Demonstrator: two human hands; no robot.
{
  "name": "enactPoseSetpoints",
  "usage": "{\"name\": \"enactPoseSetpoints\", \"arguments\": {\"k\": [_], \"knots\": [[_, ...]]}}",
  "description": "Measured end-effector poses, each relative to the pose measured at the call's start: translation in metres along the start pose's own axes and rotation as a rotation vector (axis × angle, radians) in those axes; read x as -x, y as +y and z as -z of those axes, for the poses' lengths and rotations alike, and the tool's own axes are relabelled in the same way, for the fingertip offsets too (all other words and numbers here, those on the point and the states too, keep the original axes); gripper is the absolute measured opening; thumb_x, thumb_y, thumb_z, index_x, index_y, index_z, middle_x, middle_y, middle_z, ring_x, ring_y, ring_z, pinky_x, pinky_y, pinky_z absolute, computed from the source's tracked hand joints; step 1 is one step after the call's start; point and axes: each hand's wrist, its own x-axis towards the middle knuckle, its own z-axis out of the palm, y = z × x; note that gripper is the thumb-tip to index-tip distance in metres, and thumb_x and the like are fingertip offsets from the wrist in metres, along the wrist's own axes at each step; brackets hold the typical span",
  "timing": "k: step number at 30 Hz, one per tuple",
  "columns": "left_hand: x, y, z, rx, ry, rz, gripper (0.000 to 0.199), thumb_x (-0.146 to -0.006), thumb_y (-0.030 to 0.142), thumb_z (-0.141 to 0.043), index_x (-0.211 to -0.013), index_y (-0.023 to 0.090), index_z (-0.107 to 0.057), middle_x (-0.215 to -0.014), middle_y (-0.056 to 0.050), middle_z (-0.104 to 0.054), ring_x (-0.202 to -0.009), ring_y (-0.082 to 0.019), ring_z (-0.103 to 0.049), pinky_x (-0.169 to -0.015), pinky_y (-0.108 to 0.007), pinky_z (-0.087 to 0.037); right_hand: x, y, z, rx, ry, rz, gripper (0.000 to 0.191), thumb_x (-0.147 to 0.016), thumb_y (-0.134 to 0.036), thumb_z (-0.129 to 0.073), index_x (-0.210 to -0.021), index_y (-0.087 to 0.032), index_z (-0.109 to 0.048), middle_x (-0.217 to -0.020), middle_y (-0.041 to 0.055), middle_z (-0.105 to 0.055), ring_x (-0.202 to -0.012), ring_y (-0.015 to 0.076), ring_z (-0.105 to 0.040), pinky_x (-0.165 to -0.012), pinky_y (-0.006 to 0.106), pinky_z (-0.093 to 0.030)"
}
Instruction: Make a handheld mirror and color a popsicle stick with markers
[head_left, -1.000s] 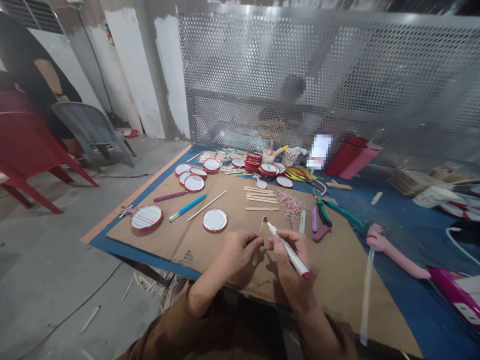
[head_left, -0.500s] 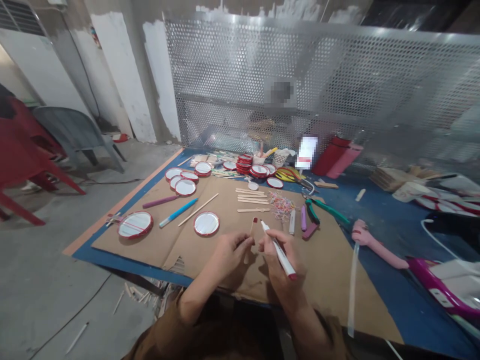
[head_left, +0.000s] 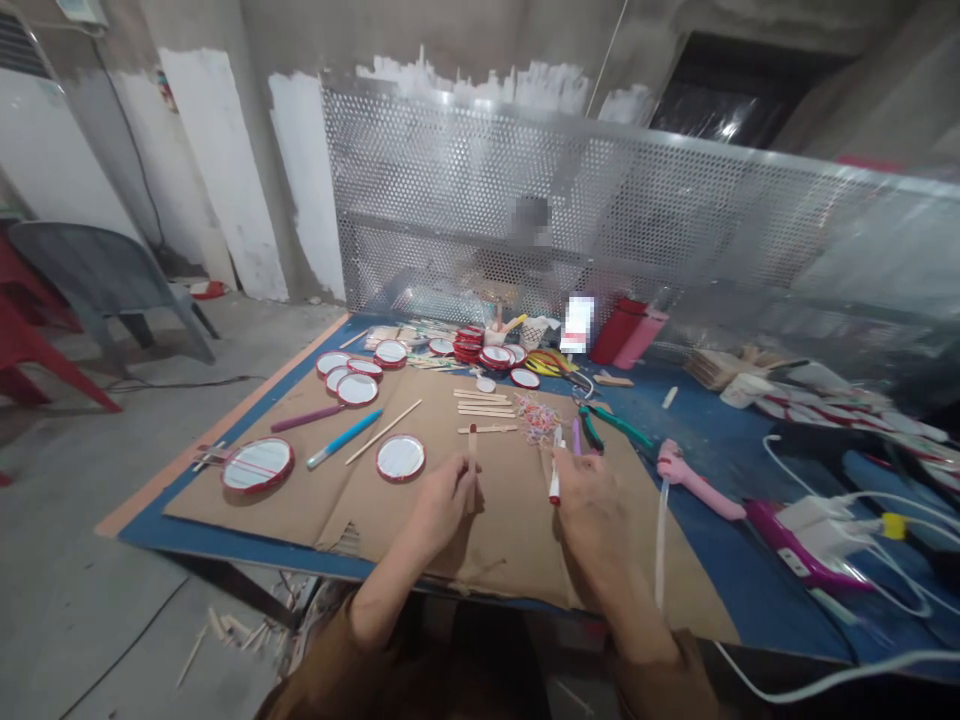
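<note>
My left hand (head_left: 444, 502) is closed, pinching a craft stick (head_left: 472, 462) that stands nearly upright. The stick's top end is coloured dark red. To the right, my right hand (head_left: 596, 505) is closed around a white marker (head_left: 555, 480) with a red end; the fingers hide part of it. Just beyond that hand lie a purple tool (head_left: 576, 437) and a pile of small coloured bands (head_left: 538, 418). Several bare craft sticks (head_left: 484, 403) lie in a row beyond the left hand. A round red-rimmed disc (head_left: 400, 458) rests left of it on the cardboard (head_left: 495, 575).
More red-rimmed discs (head_left: 357, 389) and a blue pen (head_left: 345, 438) lie to the left. Green-handled pliers (head_left: 591, 428), a pink glue gun (head_left: 701, 482) and a purple power strip (head_left: 806, 550) with cables are on the right. A perforated metal panel (head_left: 450, 200) stands behind the table.
My right hand has moved right with the marker, away from the stick's red tip. The left hand still holds the stick, now more upright. The whole view has shifted.
</note>
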Motion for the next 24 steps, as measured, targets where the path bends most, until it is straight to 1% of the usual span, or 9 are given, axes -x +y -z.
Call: {"name": "enactPoseSetpoints", "arguments": {"k": [3,5,9,11,13,16,19,21,24], "knots": [[0.0,-0.002,-0.002,0.085,-0.022,0.015,0.013,-0.089,0.027,-0.041,-0.089,0.02,-0.052,-0.058,0.005,-0.054,-0.055,-0.013,-0.057,-0.058,-0.024,-0.047,0.0,0.009,-0.003,0.11,-0.035,-0.017,0.042,-0.074,0.001,-0.051,-0.107,-0.02,-0.065,-0.088,0.0111,-0.07,-0.087,0.0293,-0.058,-0.067,0.036,-0.039],[0.0,0.0,-0.002,0.097,-0.033,0.036,0.013,-0.088,0.029,-0.043,-0.087,0.02,-0.053,-0.056,0.005,-0.053,-0.054,-0.014,-0.058,-0.057,-0.024,-0.047,0.0,0.012,-0.004,0.123,-0.042,-0.003,0.047,-0.075,0.002,-0.051,-0.114,-0.021,-0.064,-0.095,0.0113,-0.07,-0.088,0.0289,-0.059,-0.068,0.036,-0.039],[0.001,0.006,0.002,-0.079,-0.044,0.001,0.016,-0.086,0.027,-0.046,-0.076,0.019,-0.056,-0.065,0.0,-0.064,-0.062,-0.015,-0.062,-0.06,-0.024,-0.045,0.002,0.018,0.003,0.148,0.035,-0.037,0.051,-0.084,0.0,-0.043,-0.129,-0.019,-0.055,-0.097,0.0107,-0.069,-0.086,0.026,-0.06,-0.069,0.035,-0.039],[0.002,0.008,0.004,-0.154,-0.052,-0.022,0.019,-0.085,0.026,-0.047,-0.071,0.019,-0.057,-0.068,-0.002,-0.067,-0.065,-0.016,-0.061,-0.062,-0.024,-0.044,0.005,0.027,0.014,0.178,0.122,-0.083,0.04,-0.089,-0.004,-0.041,-0.123,-0.015,-0.059,-0.092,0.0114,-0.07,-0.084,0.0262,-0.06,-0.068,0.035,-0.038],[0.002,0.008,0.004,-0.162,-0.064,-0.017,0.021,-0.085,0.027,-0.046,-0.069,0.019,-0.057,-0.066,-0.002,-0.066,-0.063,-0.015,-0.059,-0.061,-0.024,-0.042,0.006,0.04,0.028,0.23,0.163,-0.105,0.027,-0.091,-0.011,-0.044,-0.107,-0.015,-0.066,-0.088,0.0117,-0.07,-0.08,0.0266,-0.06,-0.065,0.035,-0.036],[0.002,0.006,0.004,-0.157,-0.066,-0.017,0.024,-0.086,0.03,-0.044,-0.07,0.02,-0.057,-0.06,0.001,-0.06,-0.06,-0.015,-0.055,-0.059,-0.024,-0.04,0.002,0.066,0.049,0.298,0.114,-0.118,0.018,-0.092,-0.019,-0.051,-0.092,-0.017,-0.068,-0.082,0.0105,-0.071,-0.075,0.0265,-0.06,-0.06,0.034,-0.031],[0.002,0.004,0.004,-0.183,-0.044,-0.034,0.023,-0.085,0.034,-0.045,-0.071,0.02,-0.057,-0.059,0.002,-0.056,-0.06,-0.015,-0.052,-0.058,-0.024,-0.038,-0.006,0.088,0.058,0.275,0.02,-0.093,0.017,-0.092,-0.02,-0.052,-0.089,-0.018,-0.069,-0.085,0.0097,-0.072,-0.075,0.0261,-0.061,-0.061,0.034,-0.03],[0.002,0.004,0.006,-0.197,-0.05,-0.035,0.025,-0.084,0.037,-0.044,-0.07,0.02,-0.055,-0.06,0.001,-0.055,-0.061,-0.016,-0.052,-0.058,-0.024,-0.038,-0.012,0.097,0.053,0.236,-0.043,-0.037,0.018,-0.092,-0.018,-0.052,-0.086,-0.02,-0.069,-0.086,0.0078,-0.073,-0.079,0.0244,-0.063,-0.065,0.033,-0.033],[0.002,0.005,0.007,-0.224,-0.093,-0.021,0.027,-0.084,0.04,-0.041,-0.07,0.021,-0.053,-0.062,0.0,-0.055,-0.063,-0.017,-0.053,-0.06,-0.026,-0.038,-0.02,0.099,0.035,0.195,-0.124,0.059,0.02,-0.091,-0.015,-0.052,-0.086,-0.022,-0.07,-0.087,0.0038,-0.074,-0.083,0.0199,-0.064,-0.072,0.03,-0.036]]}}
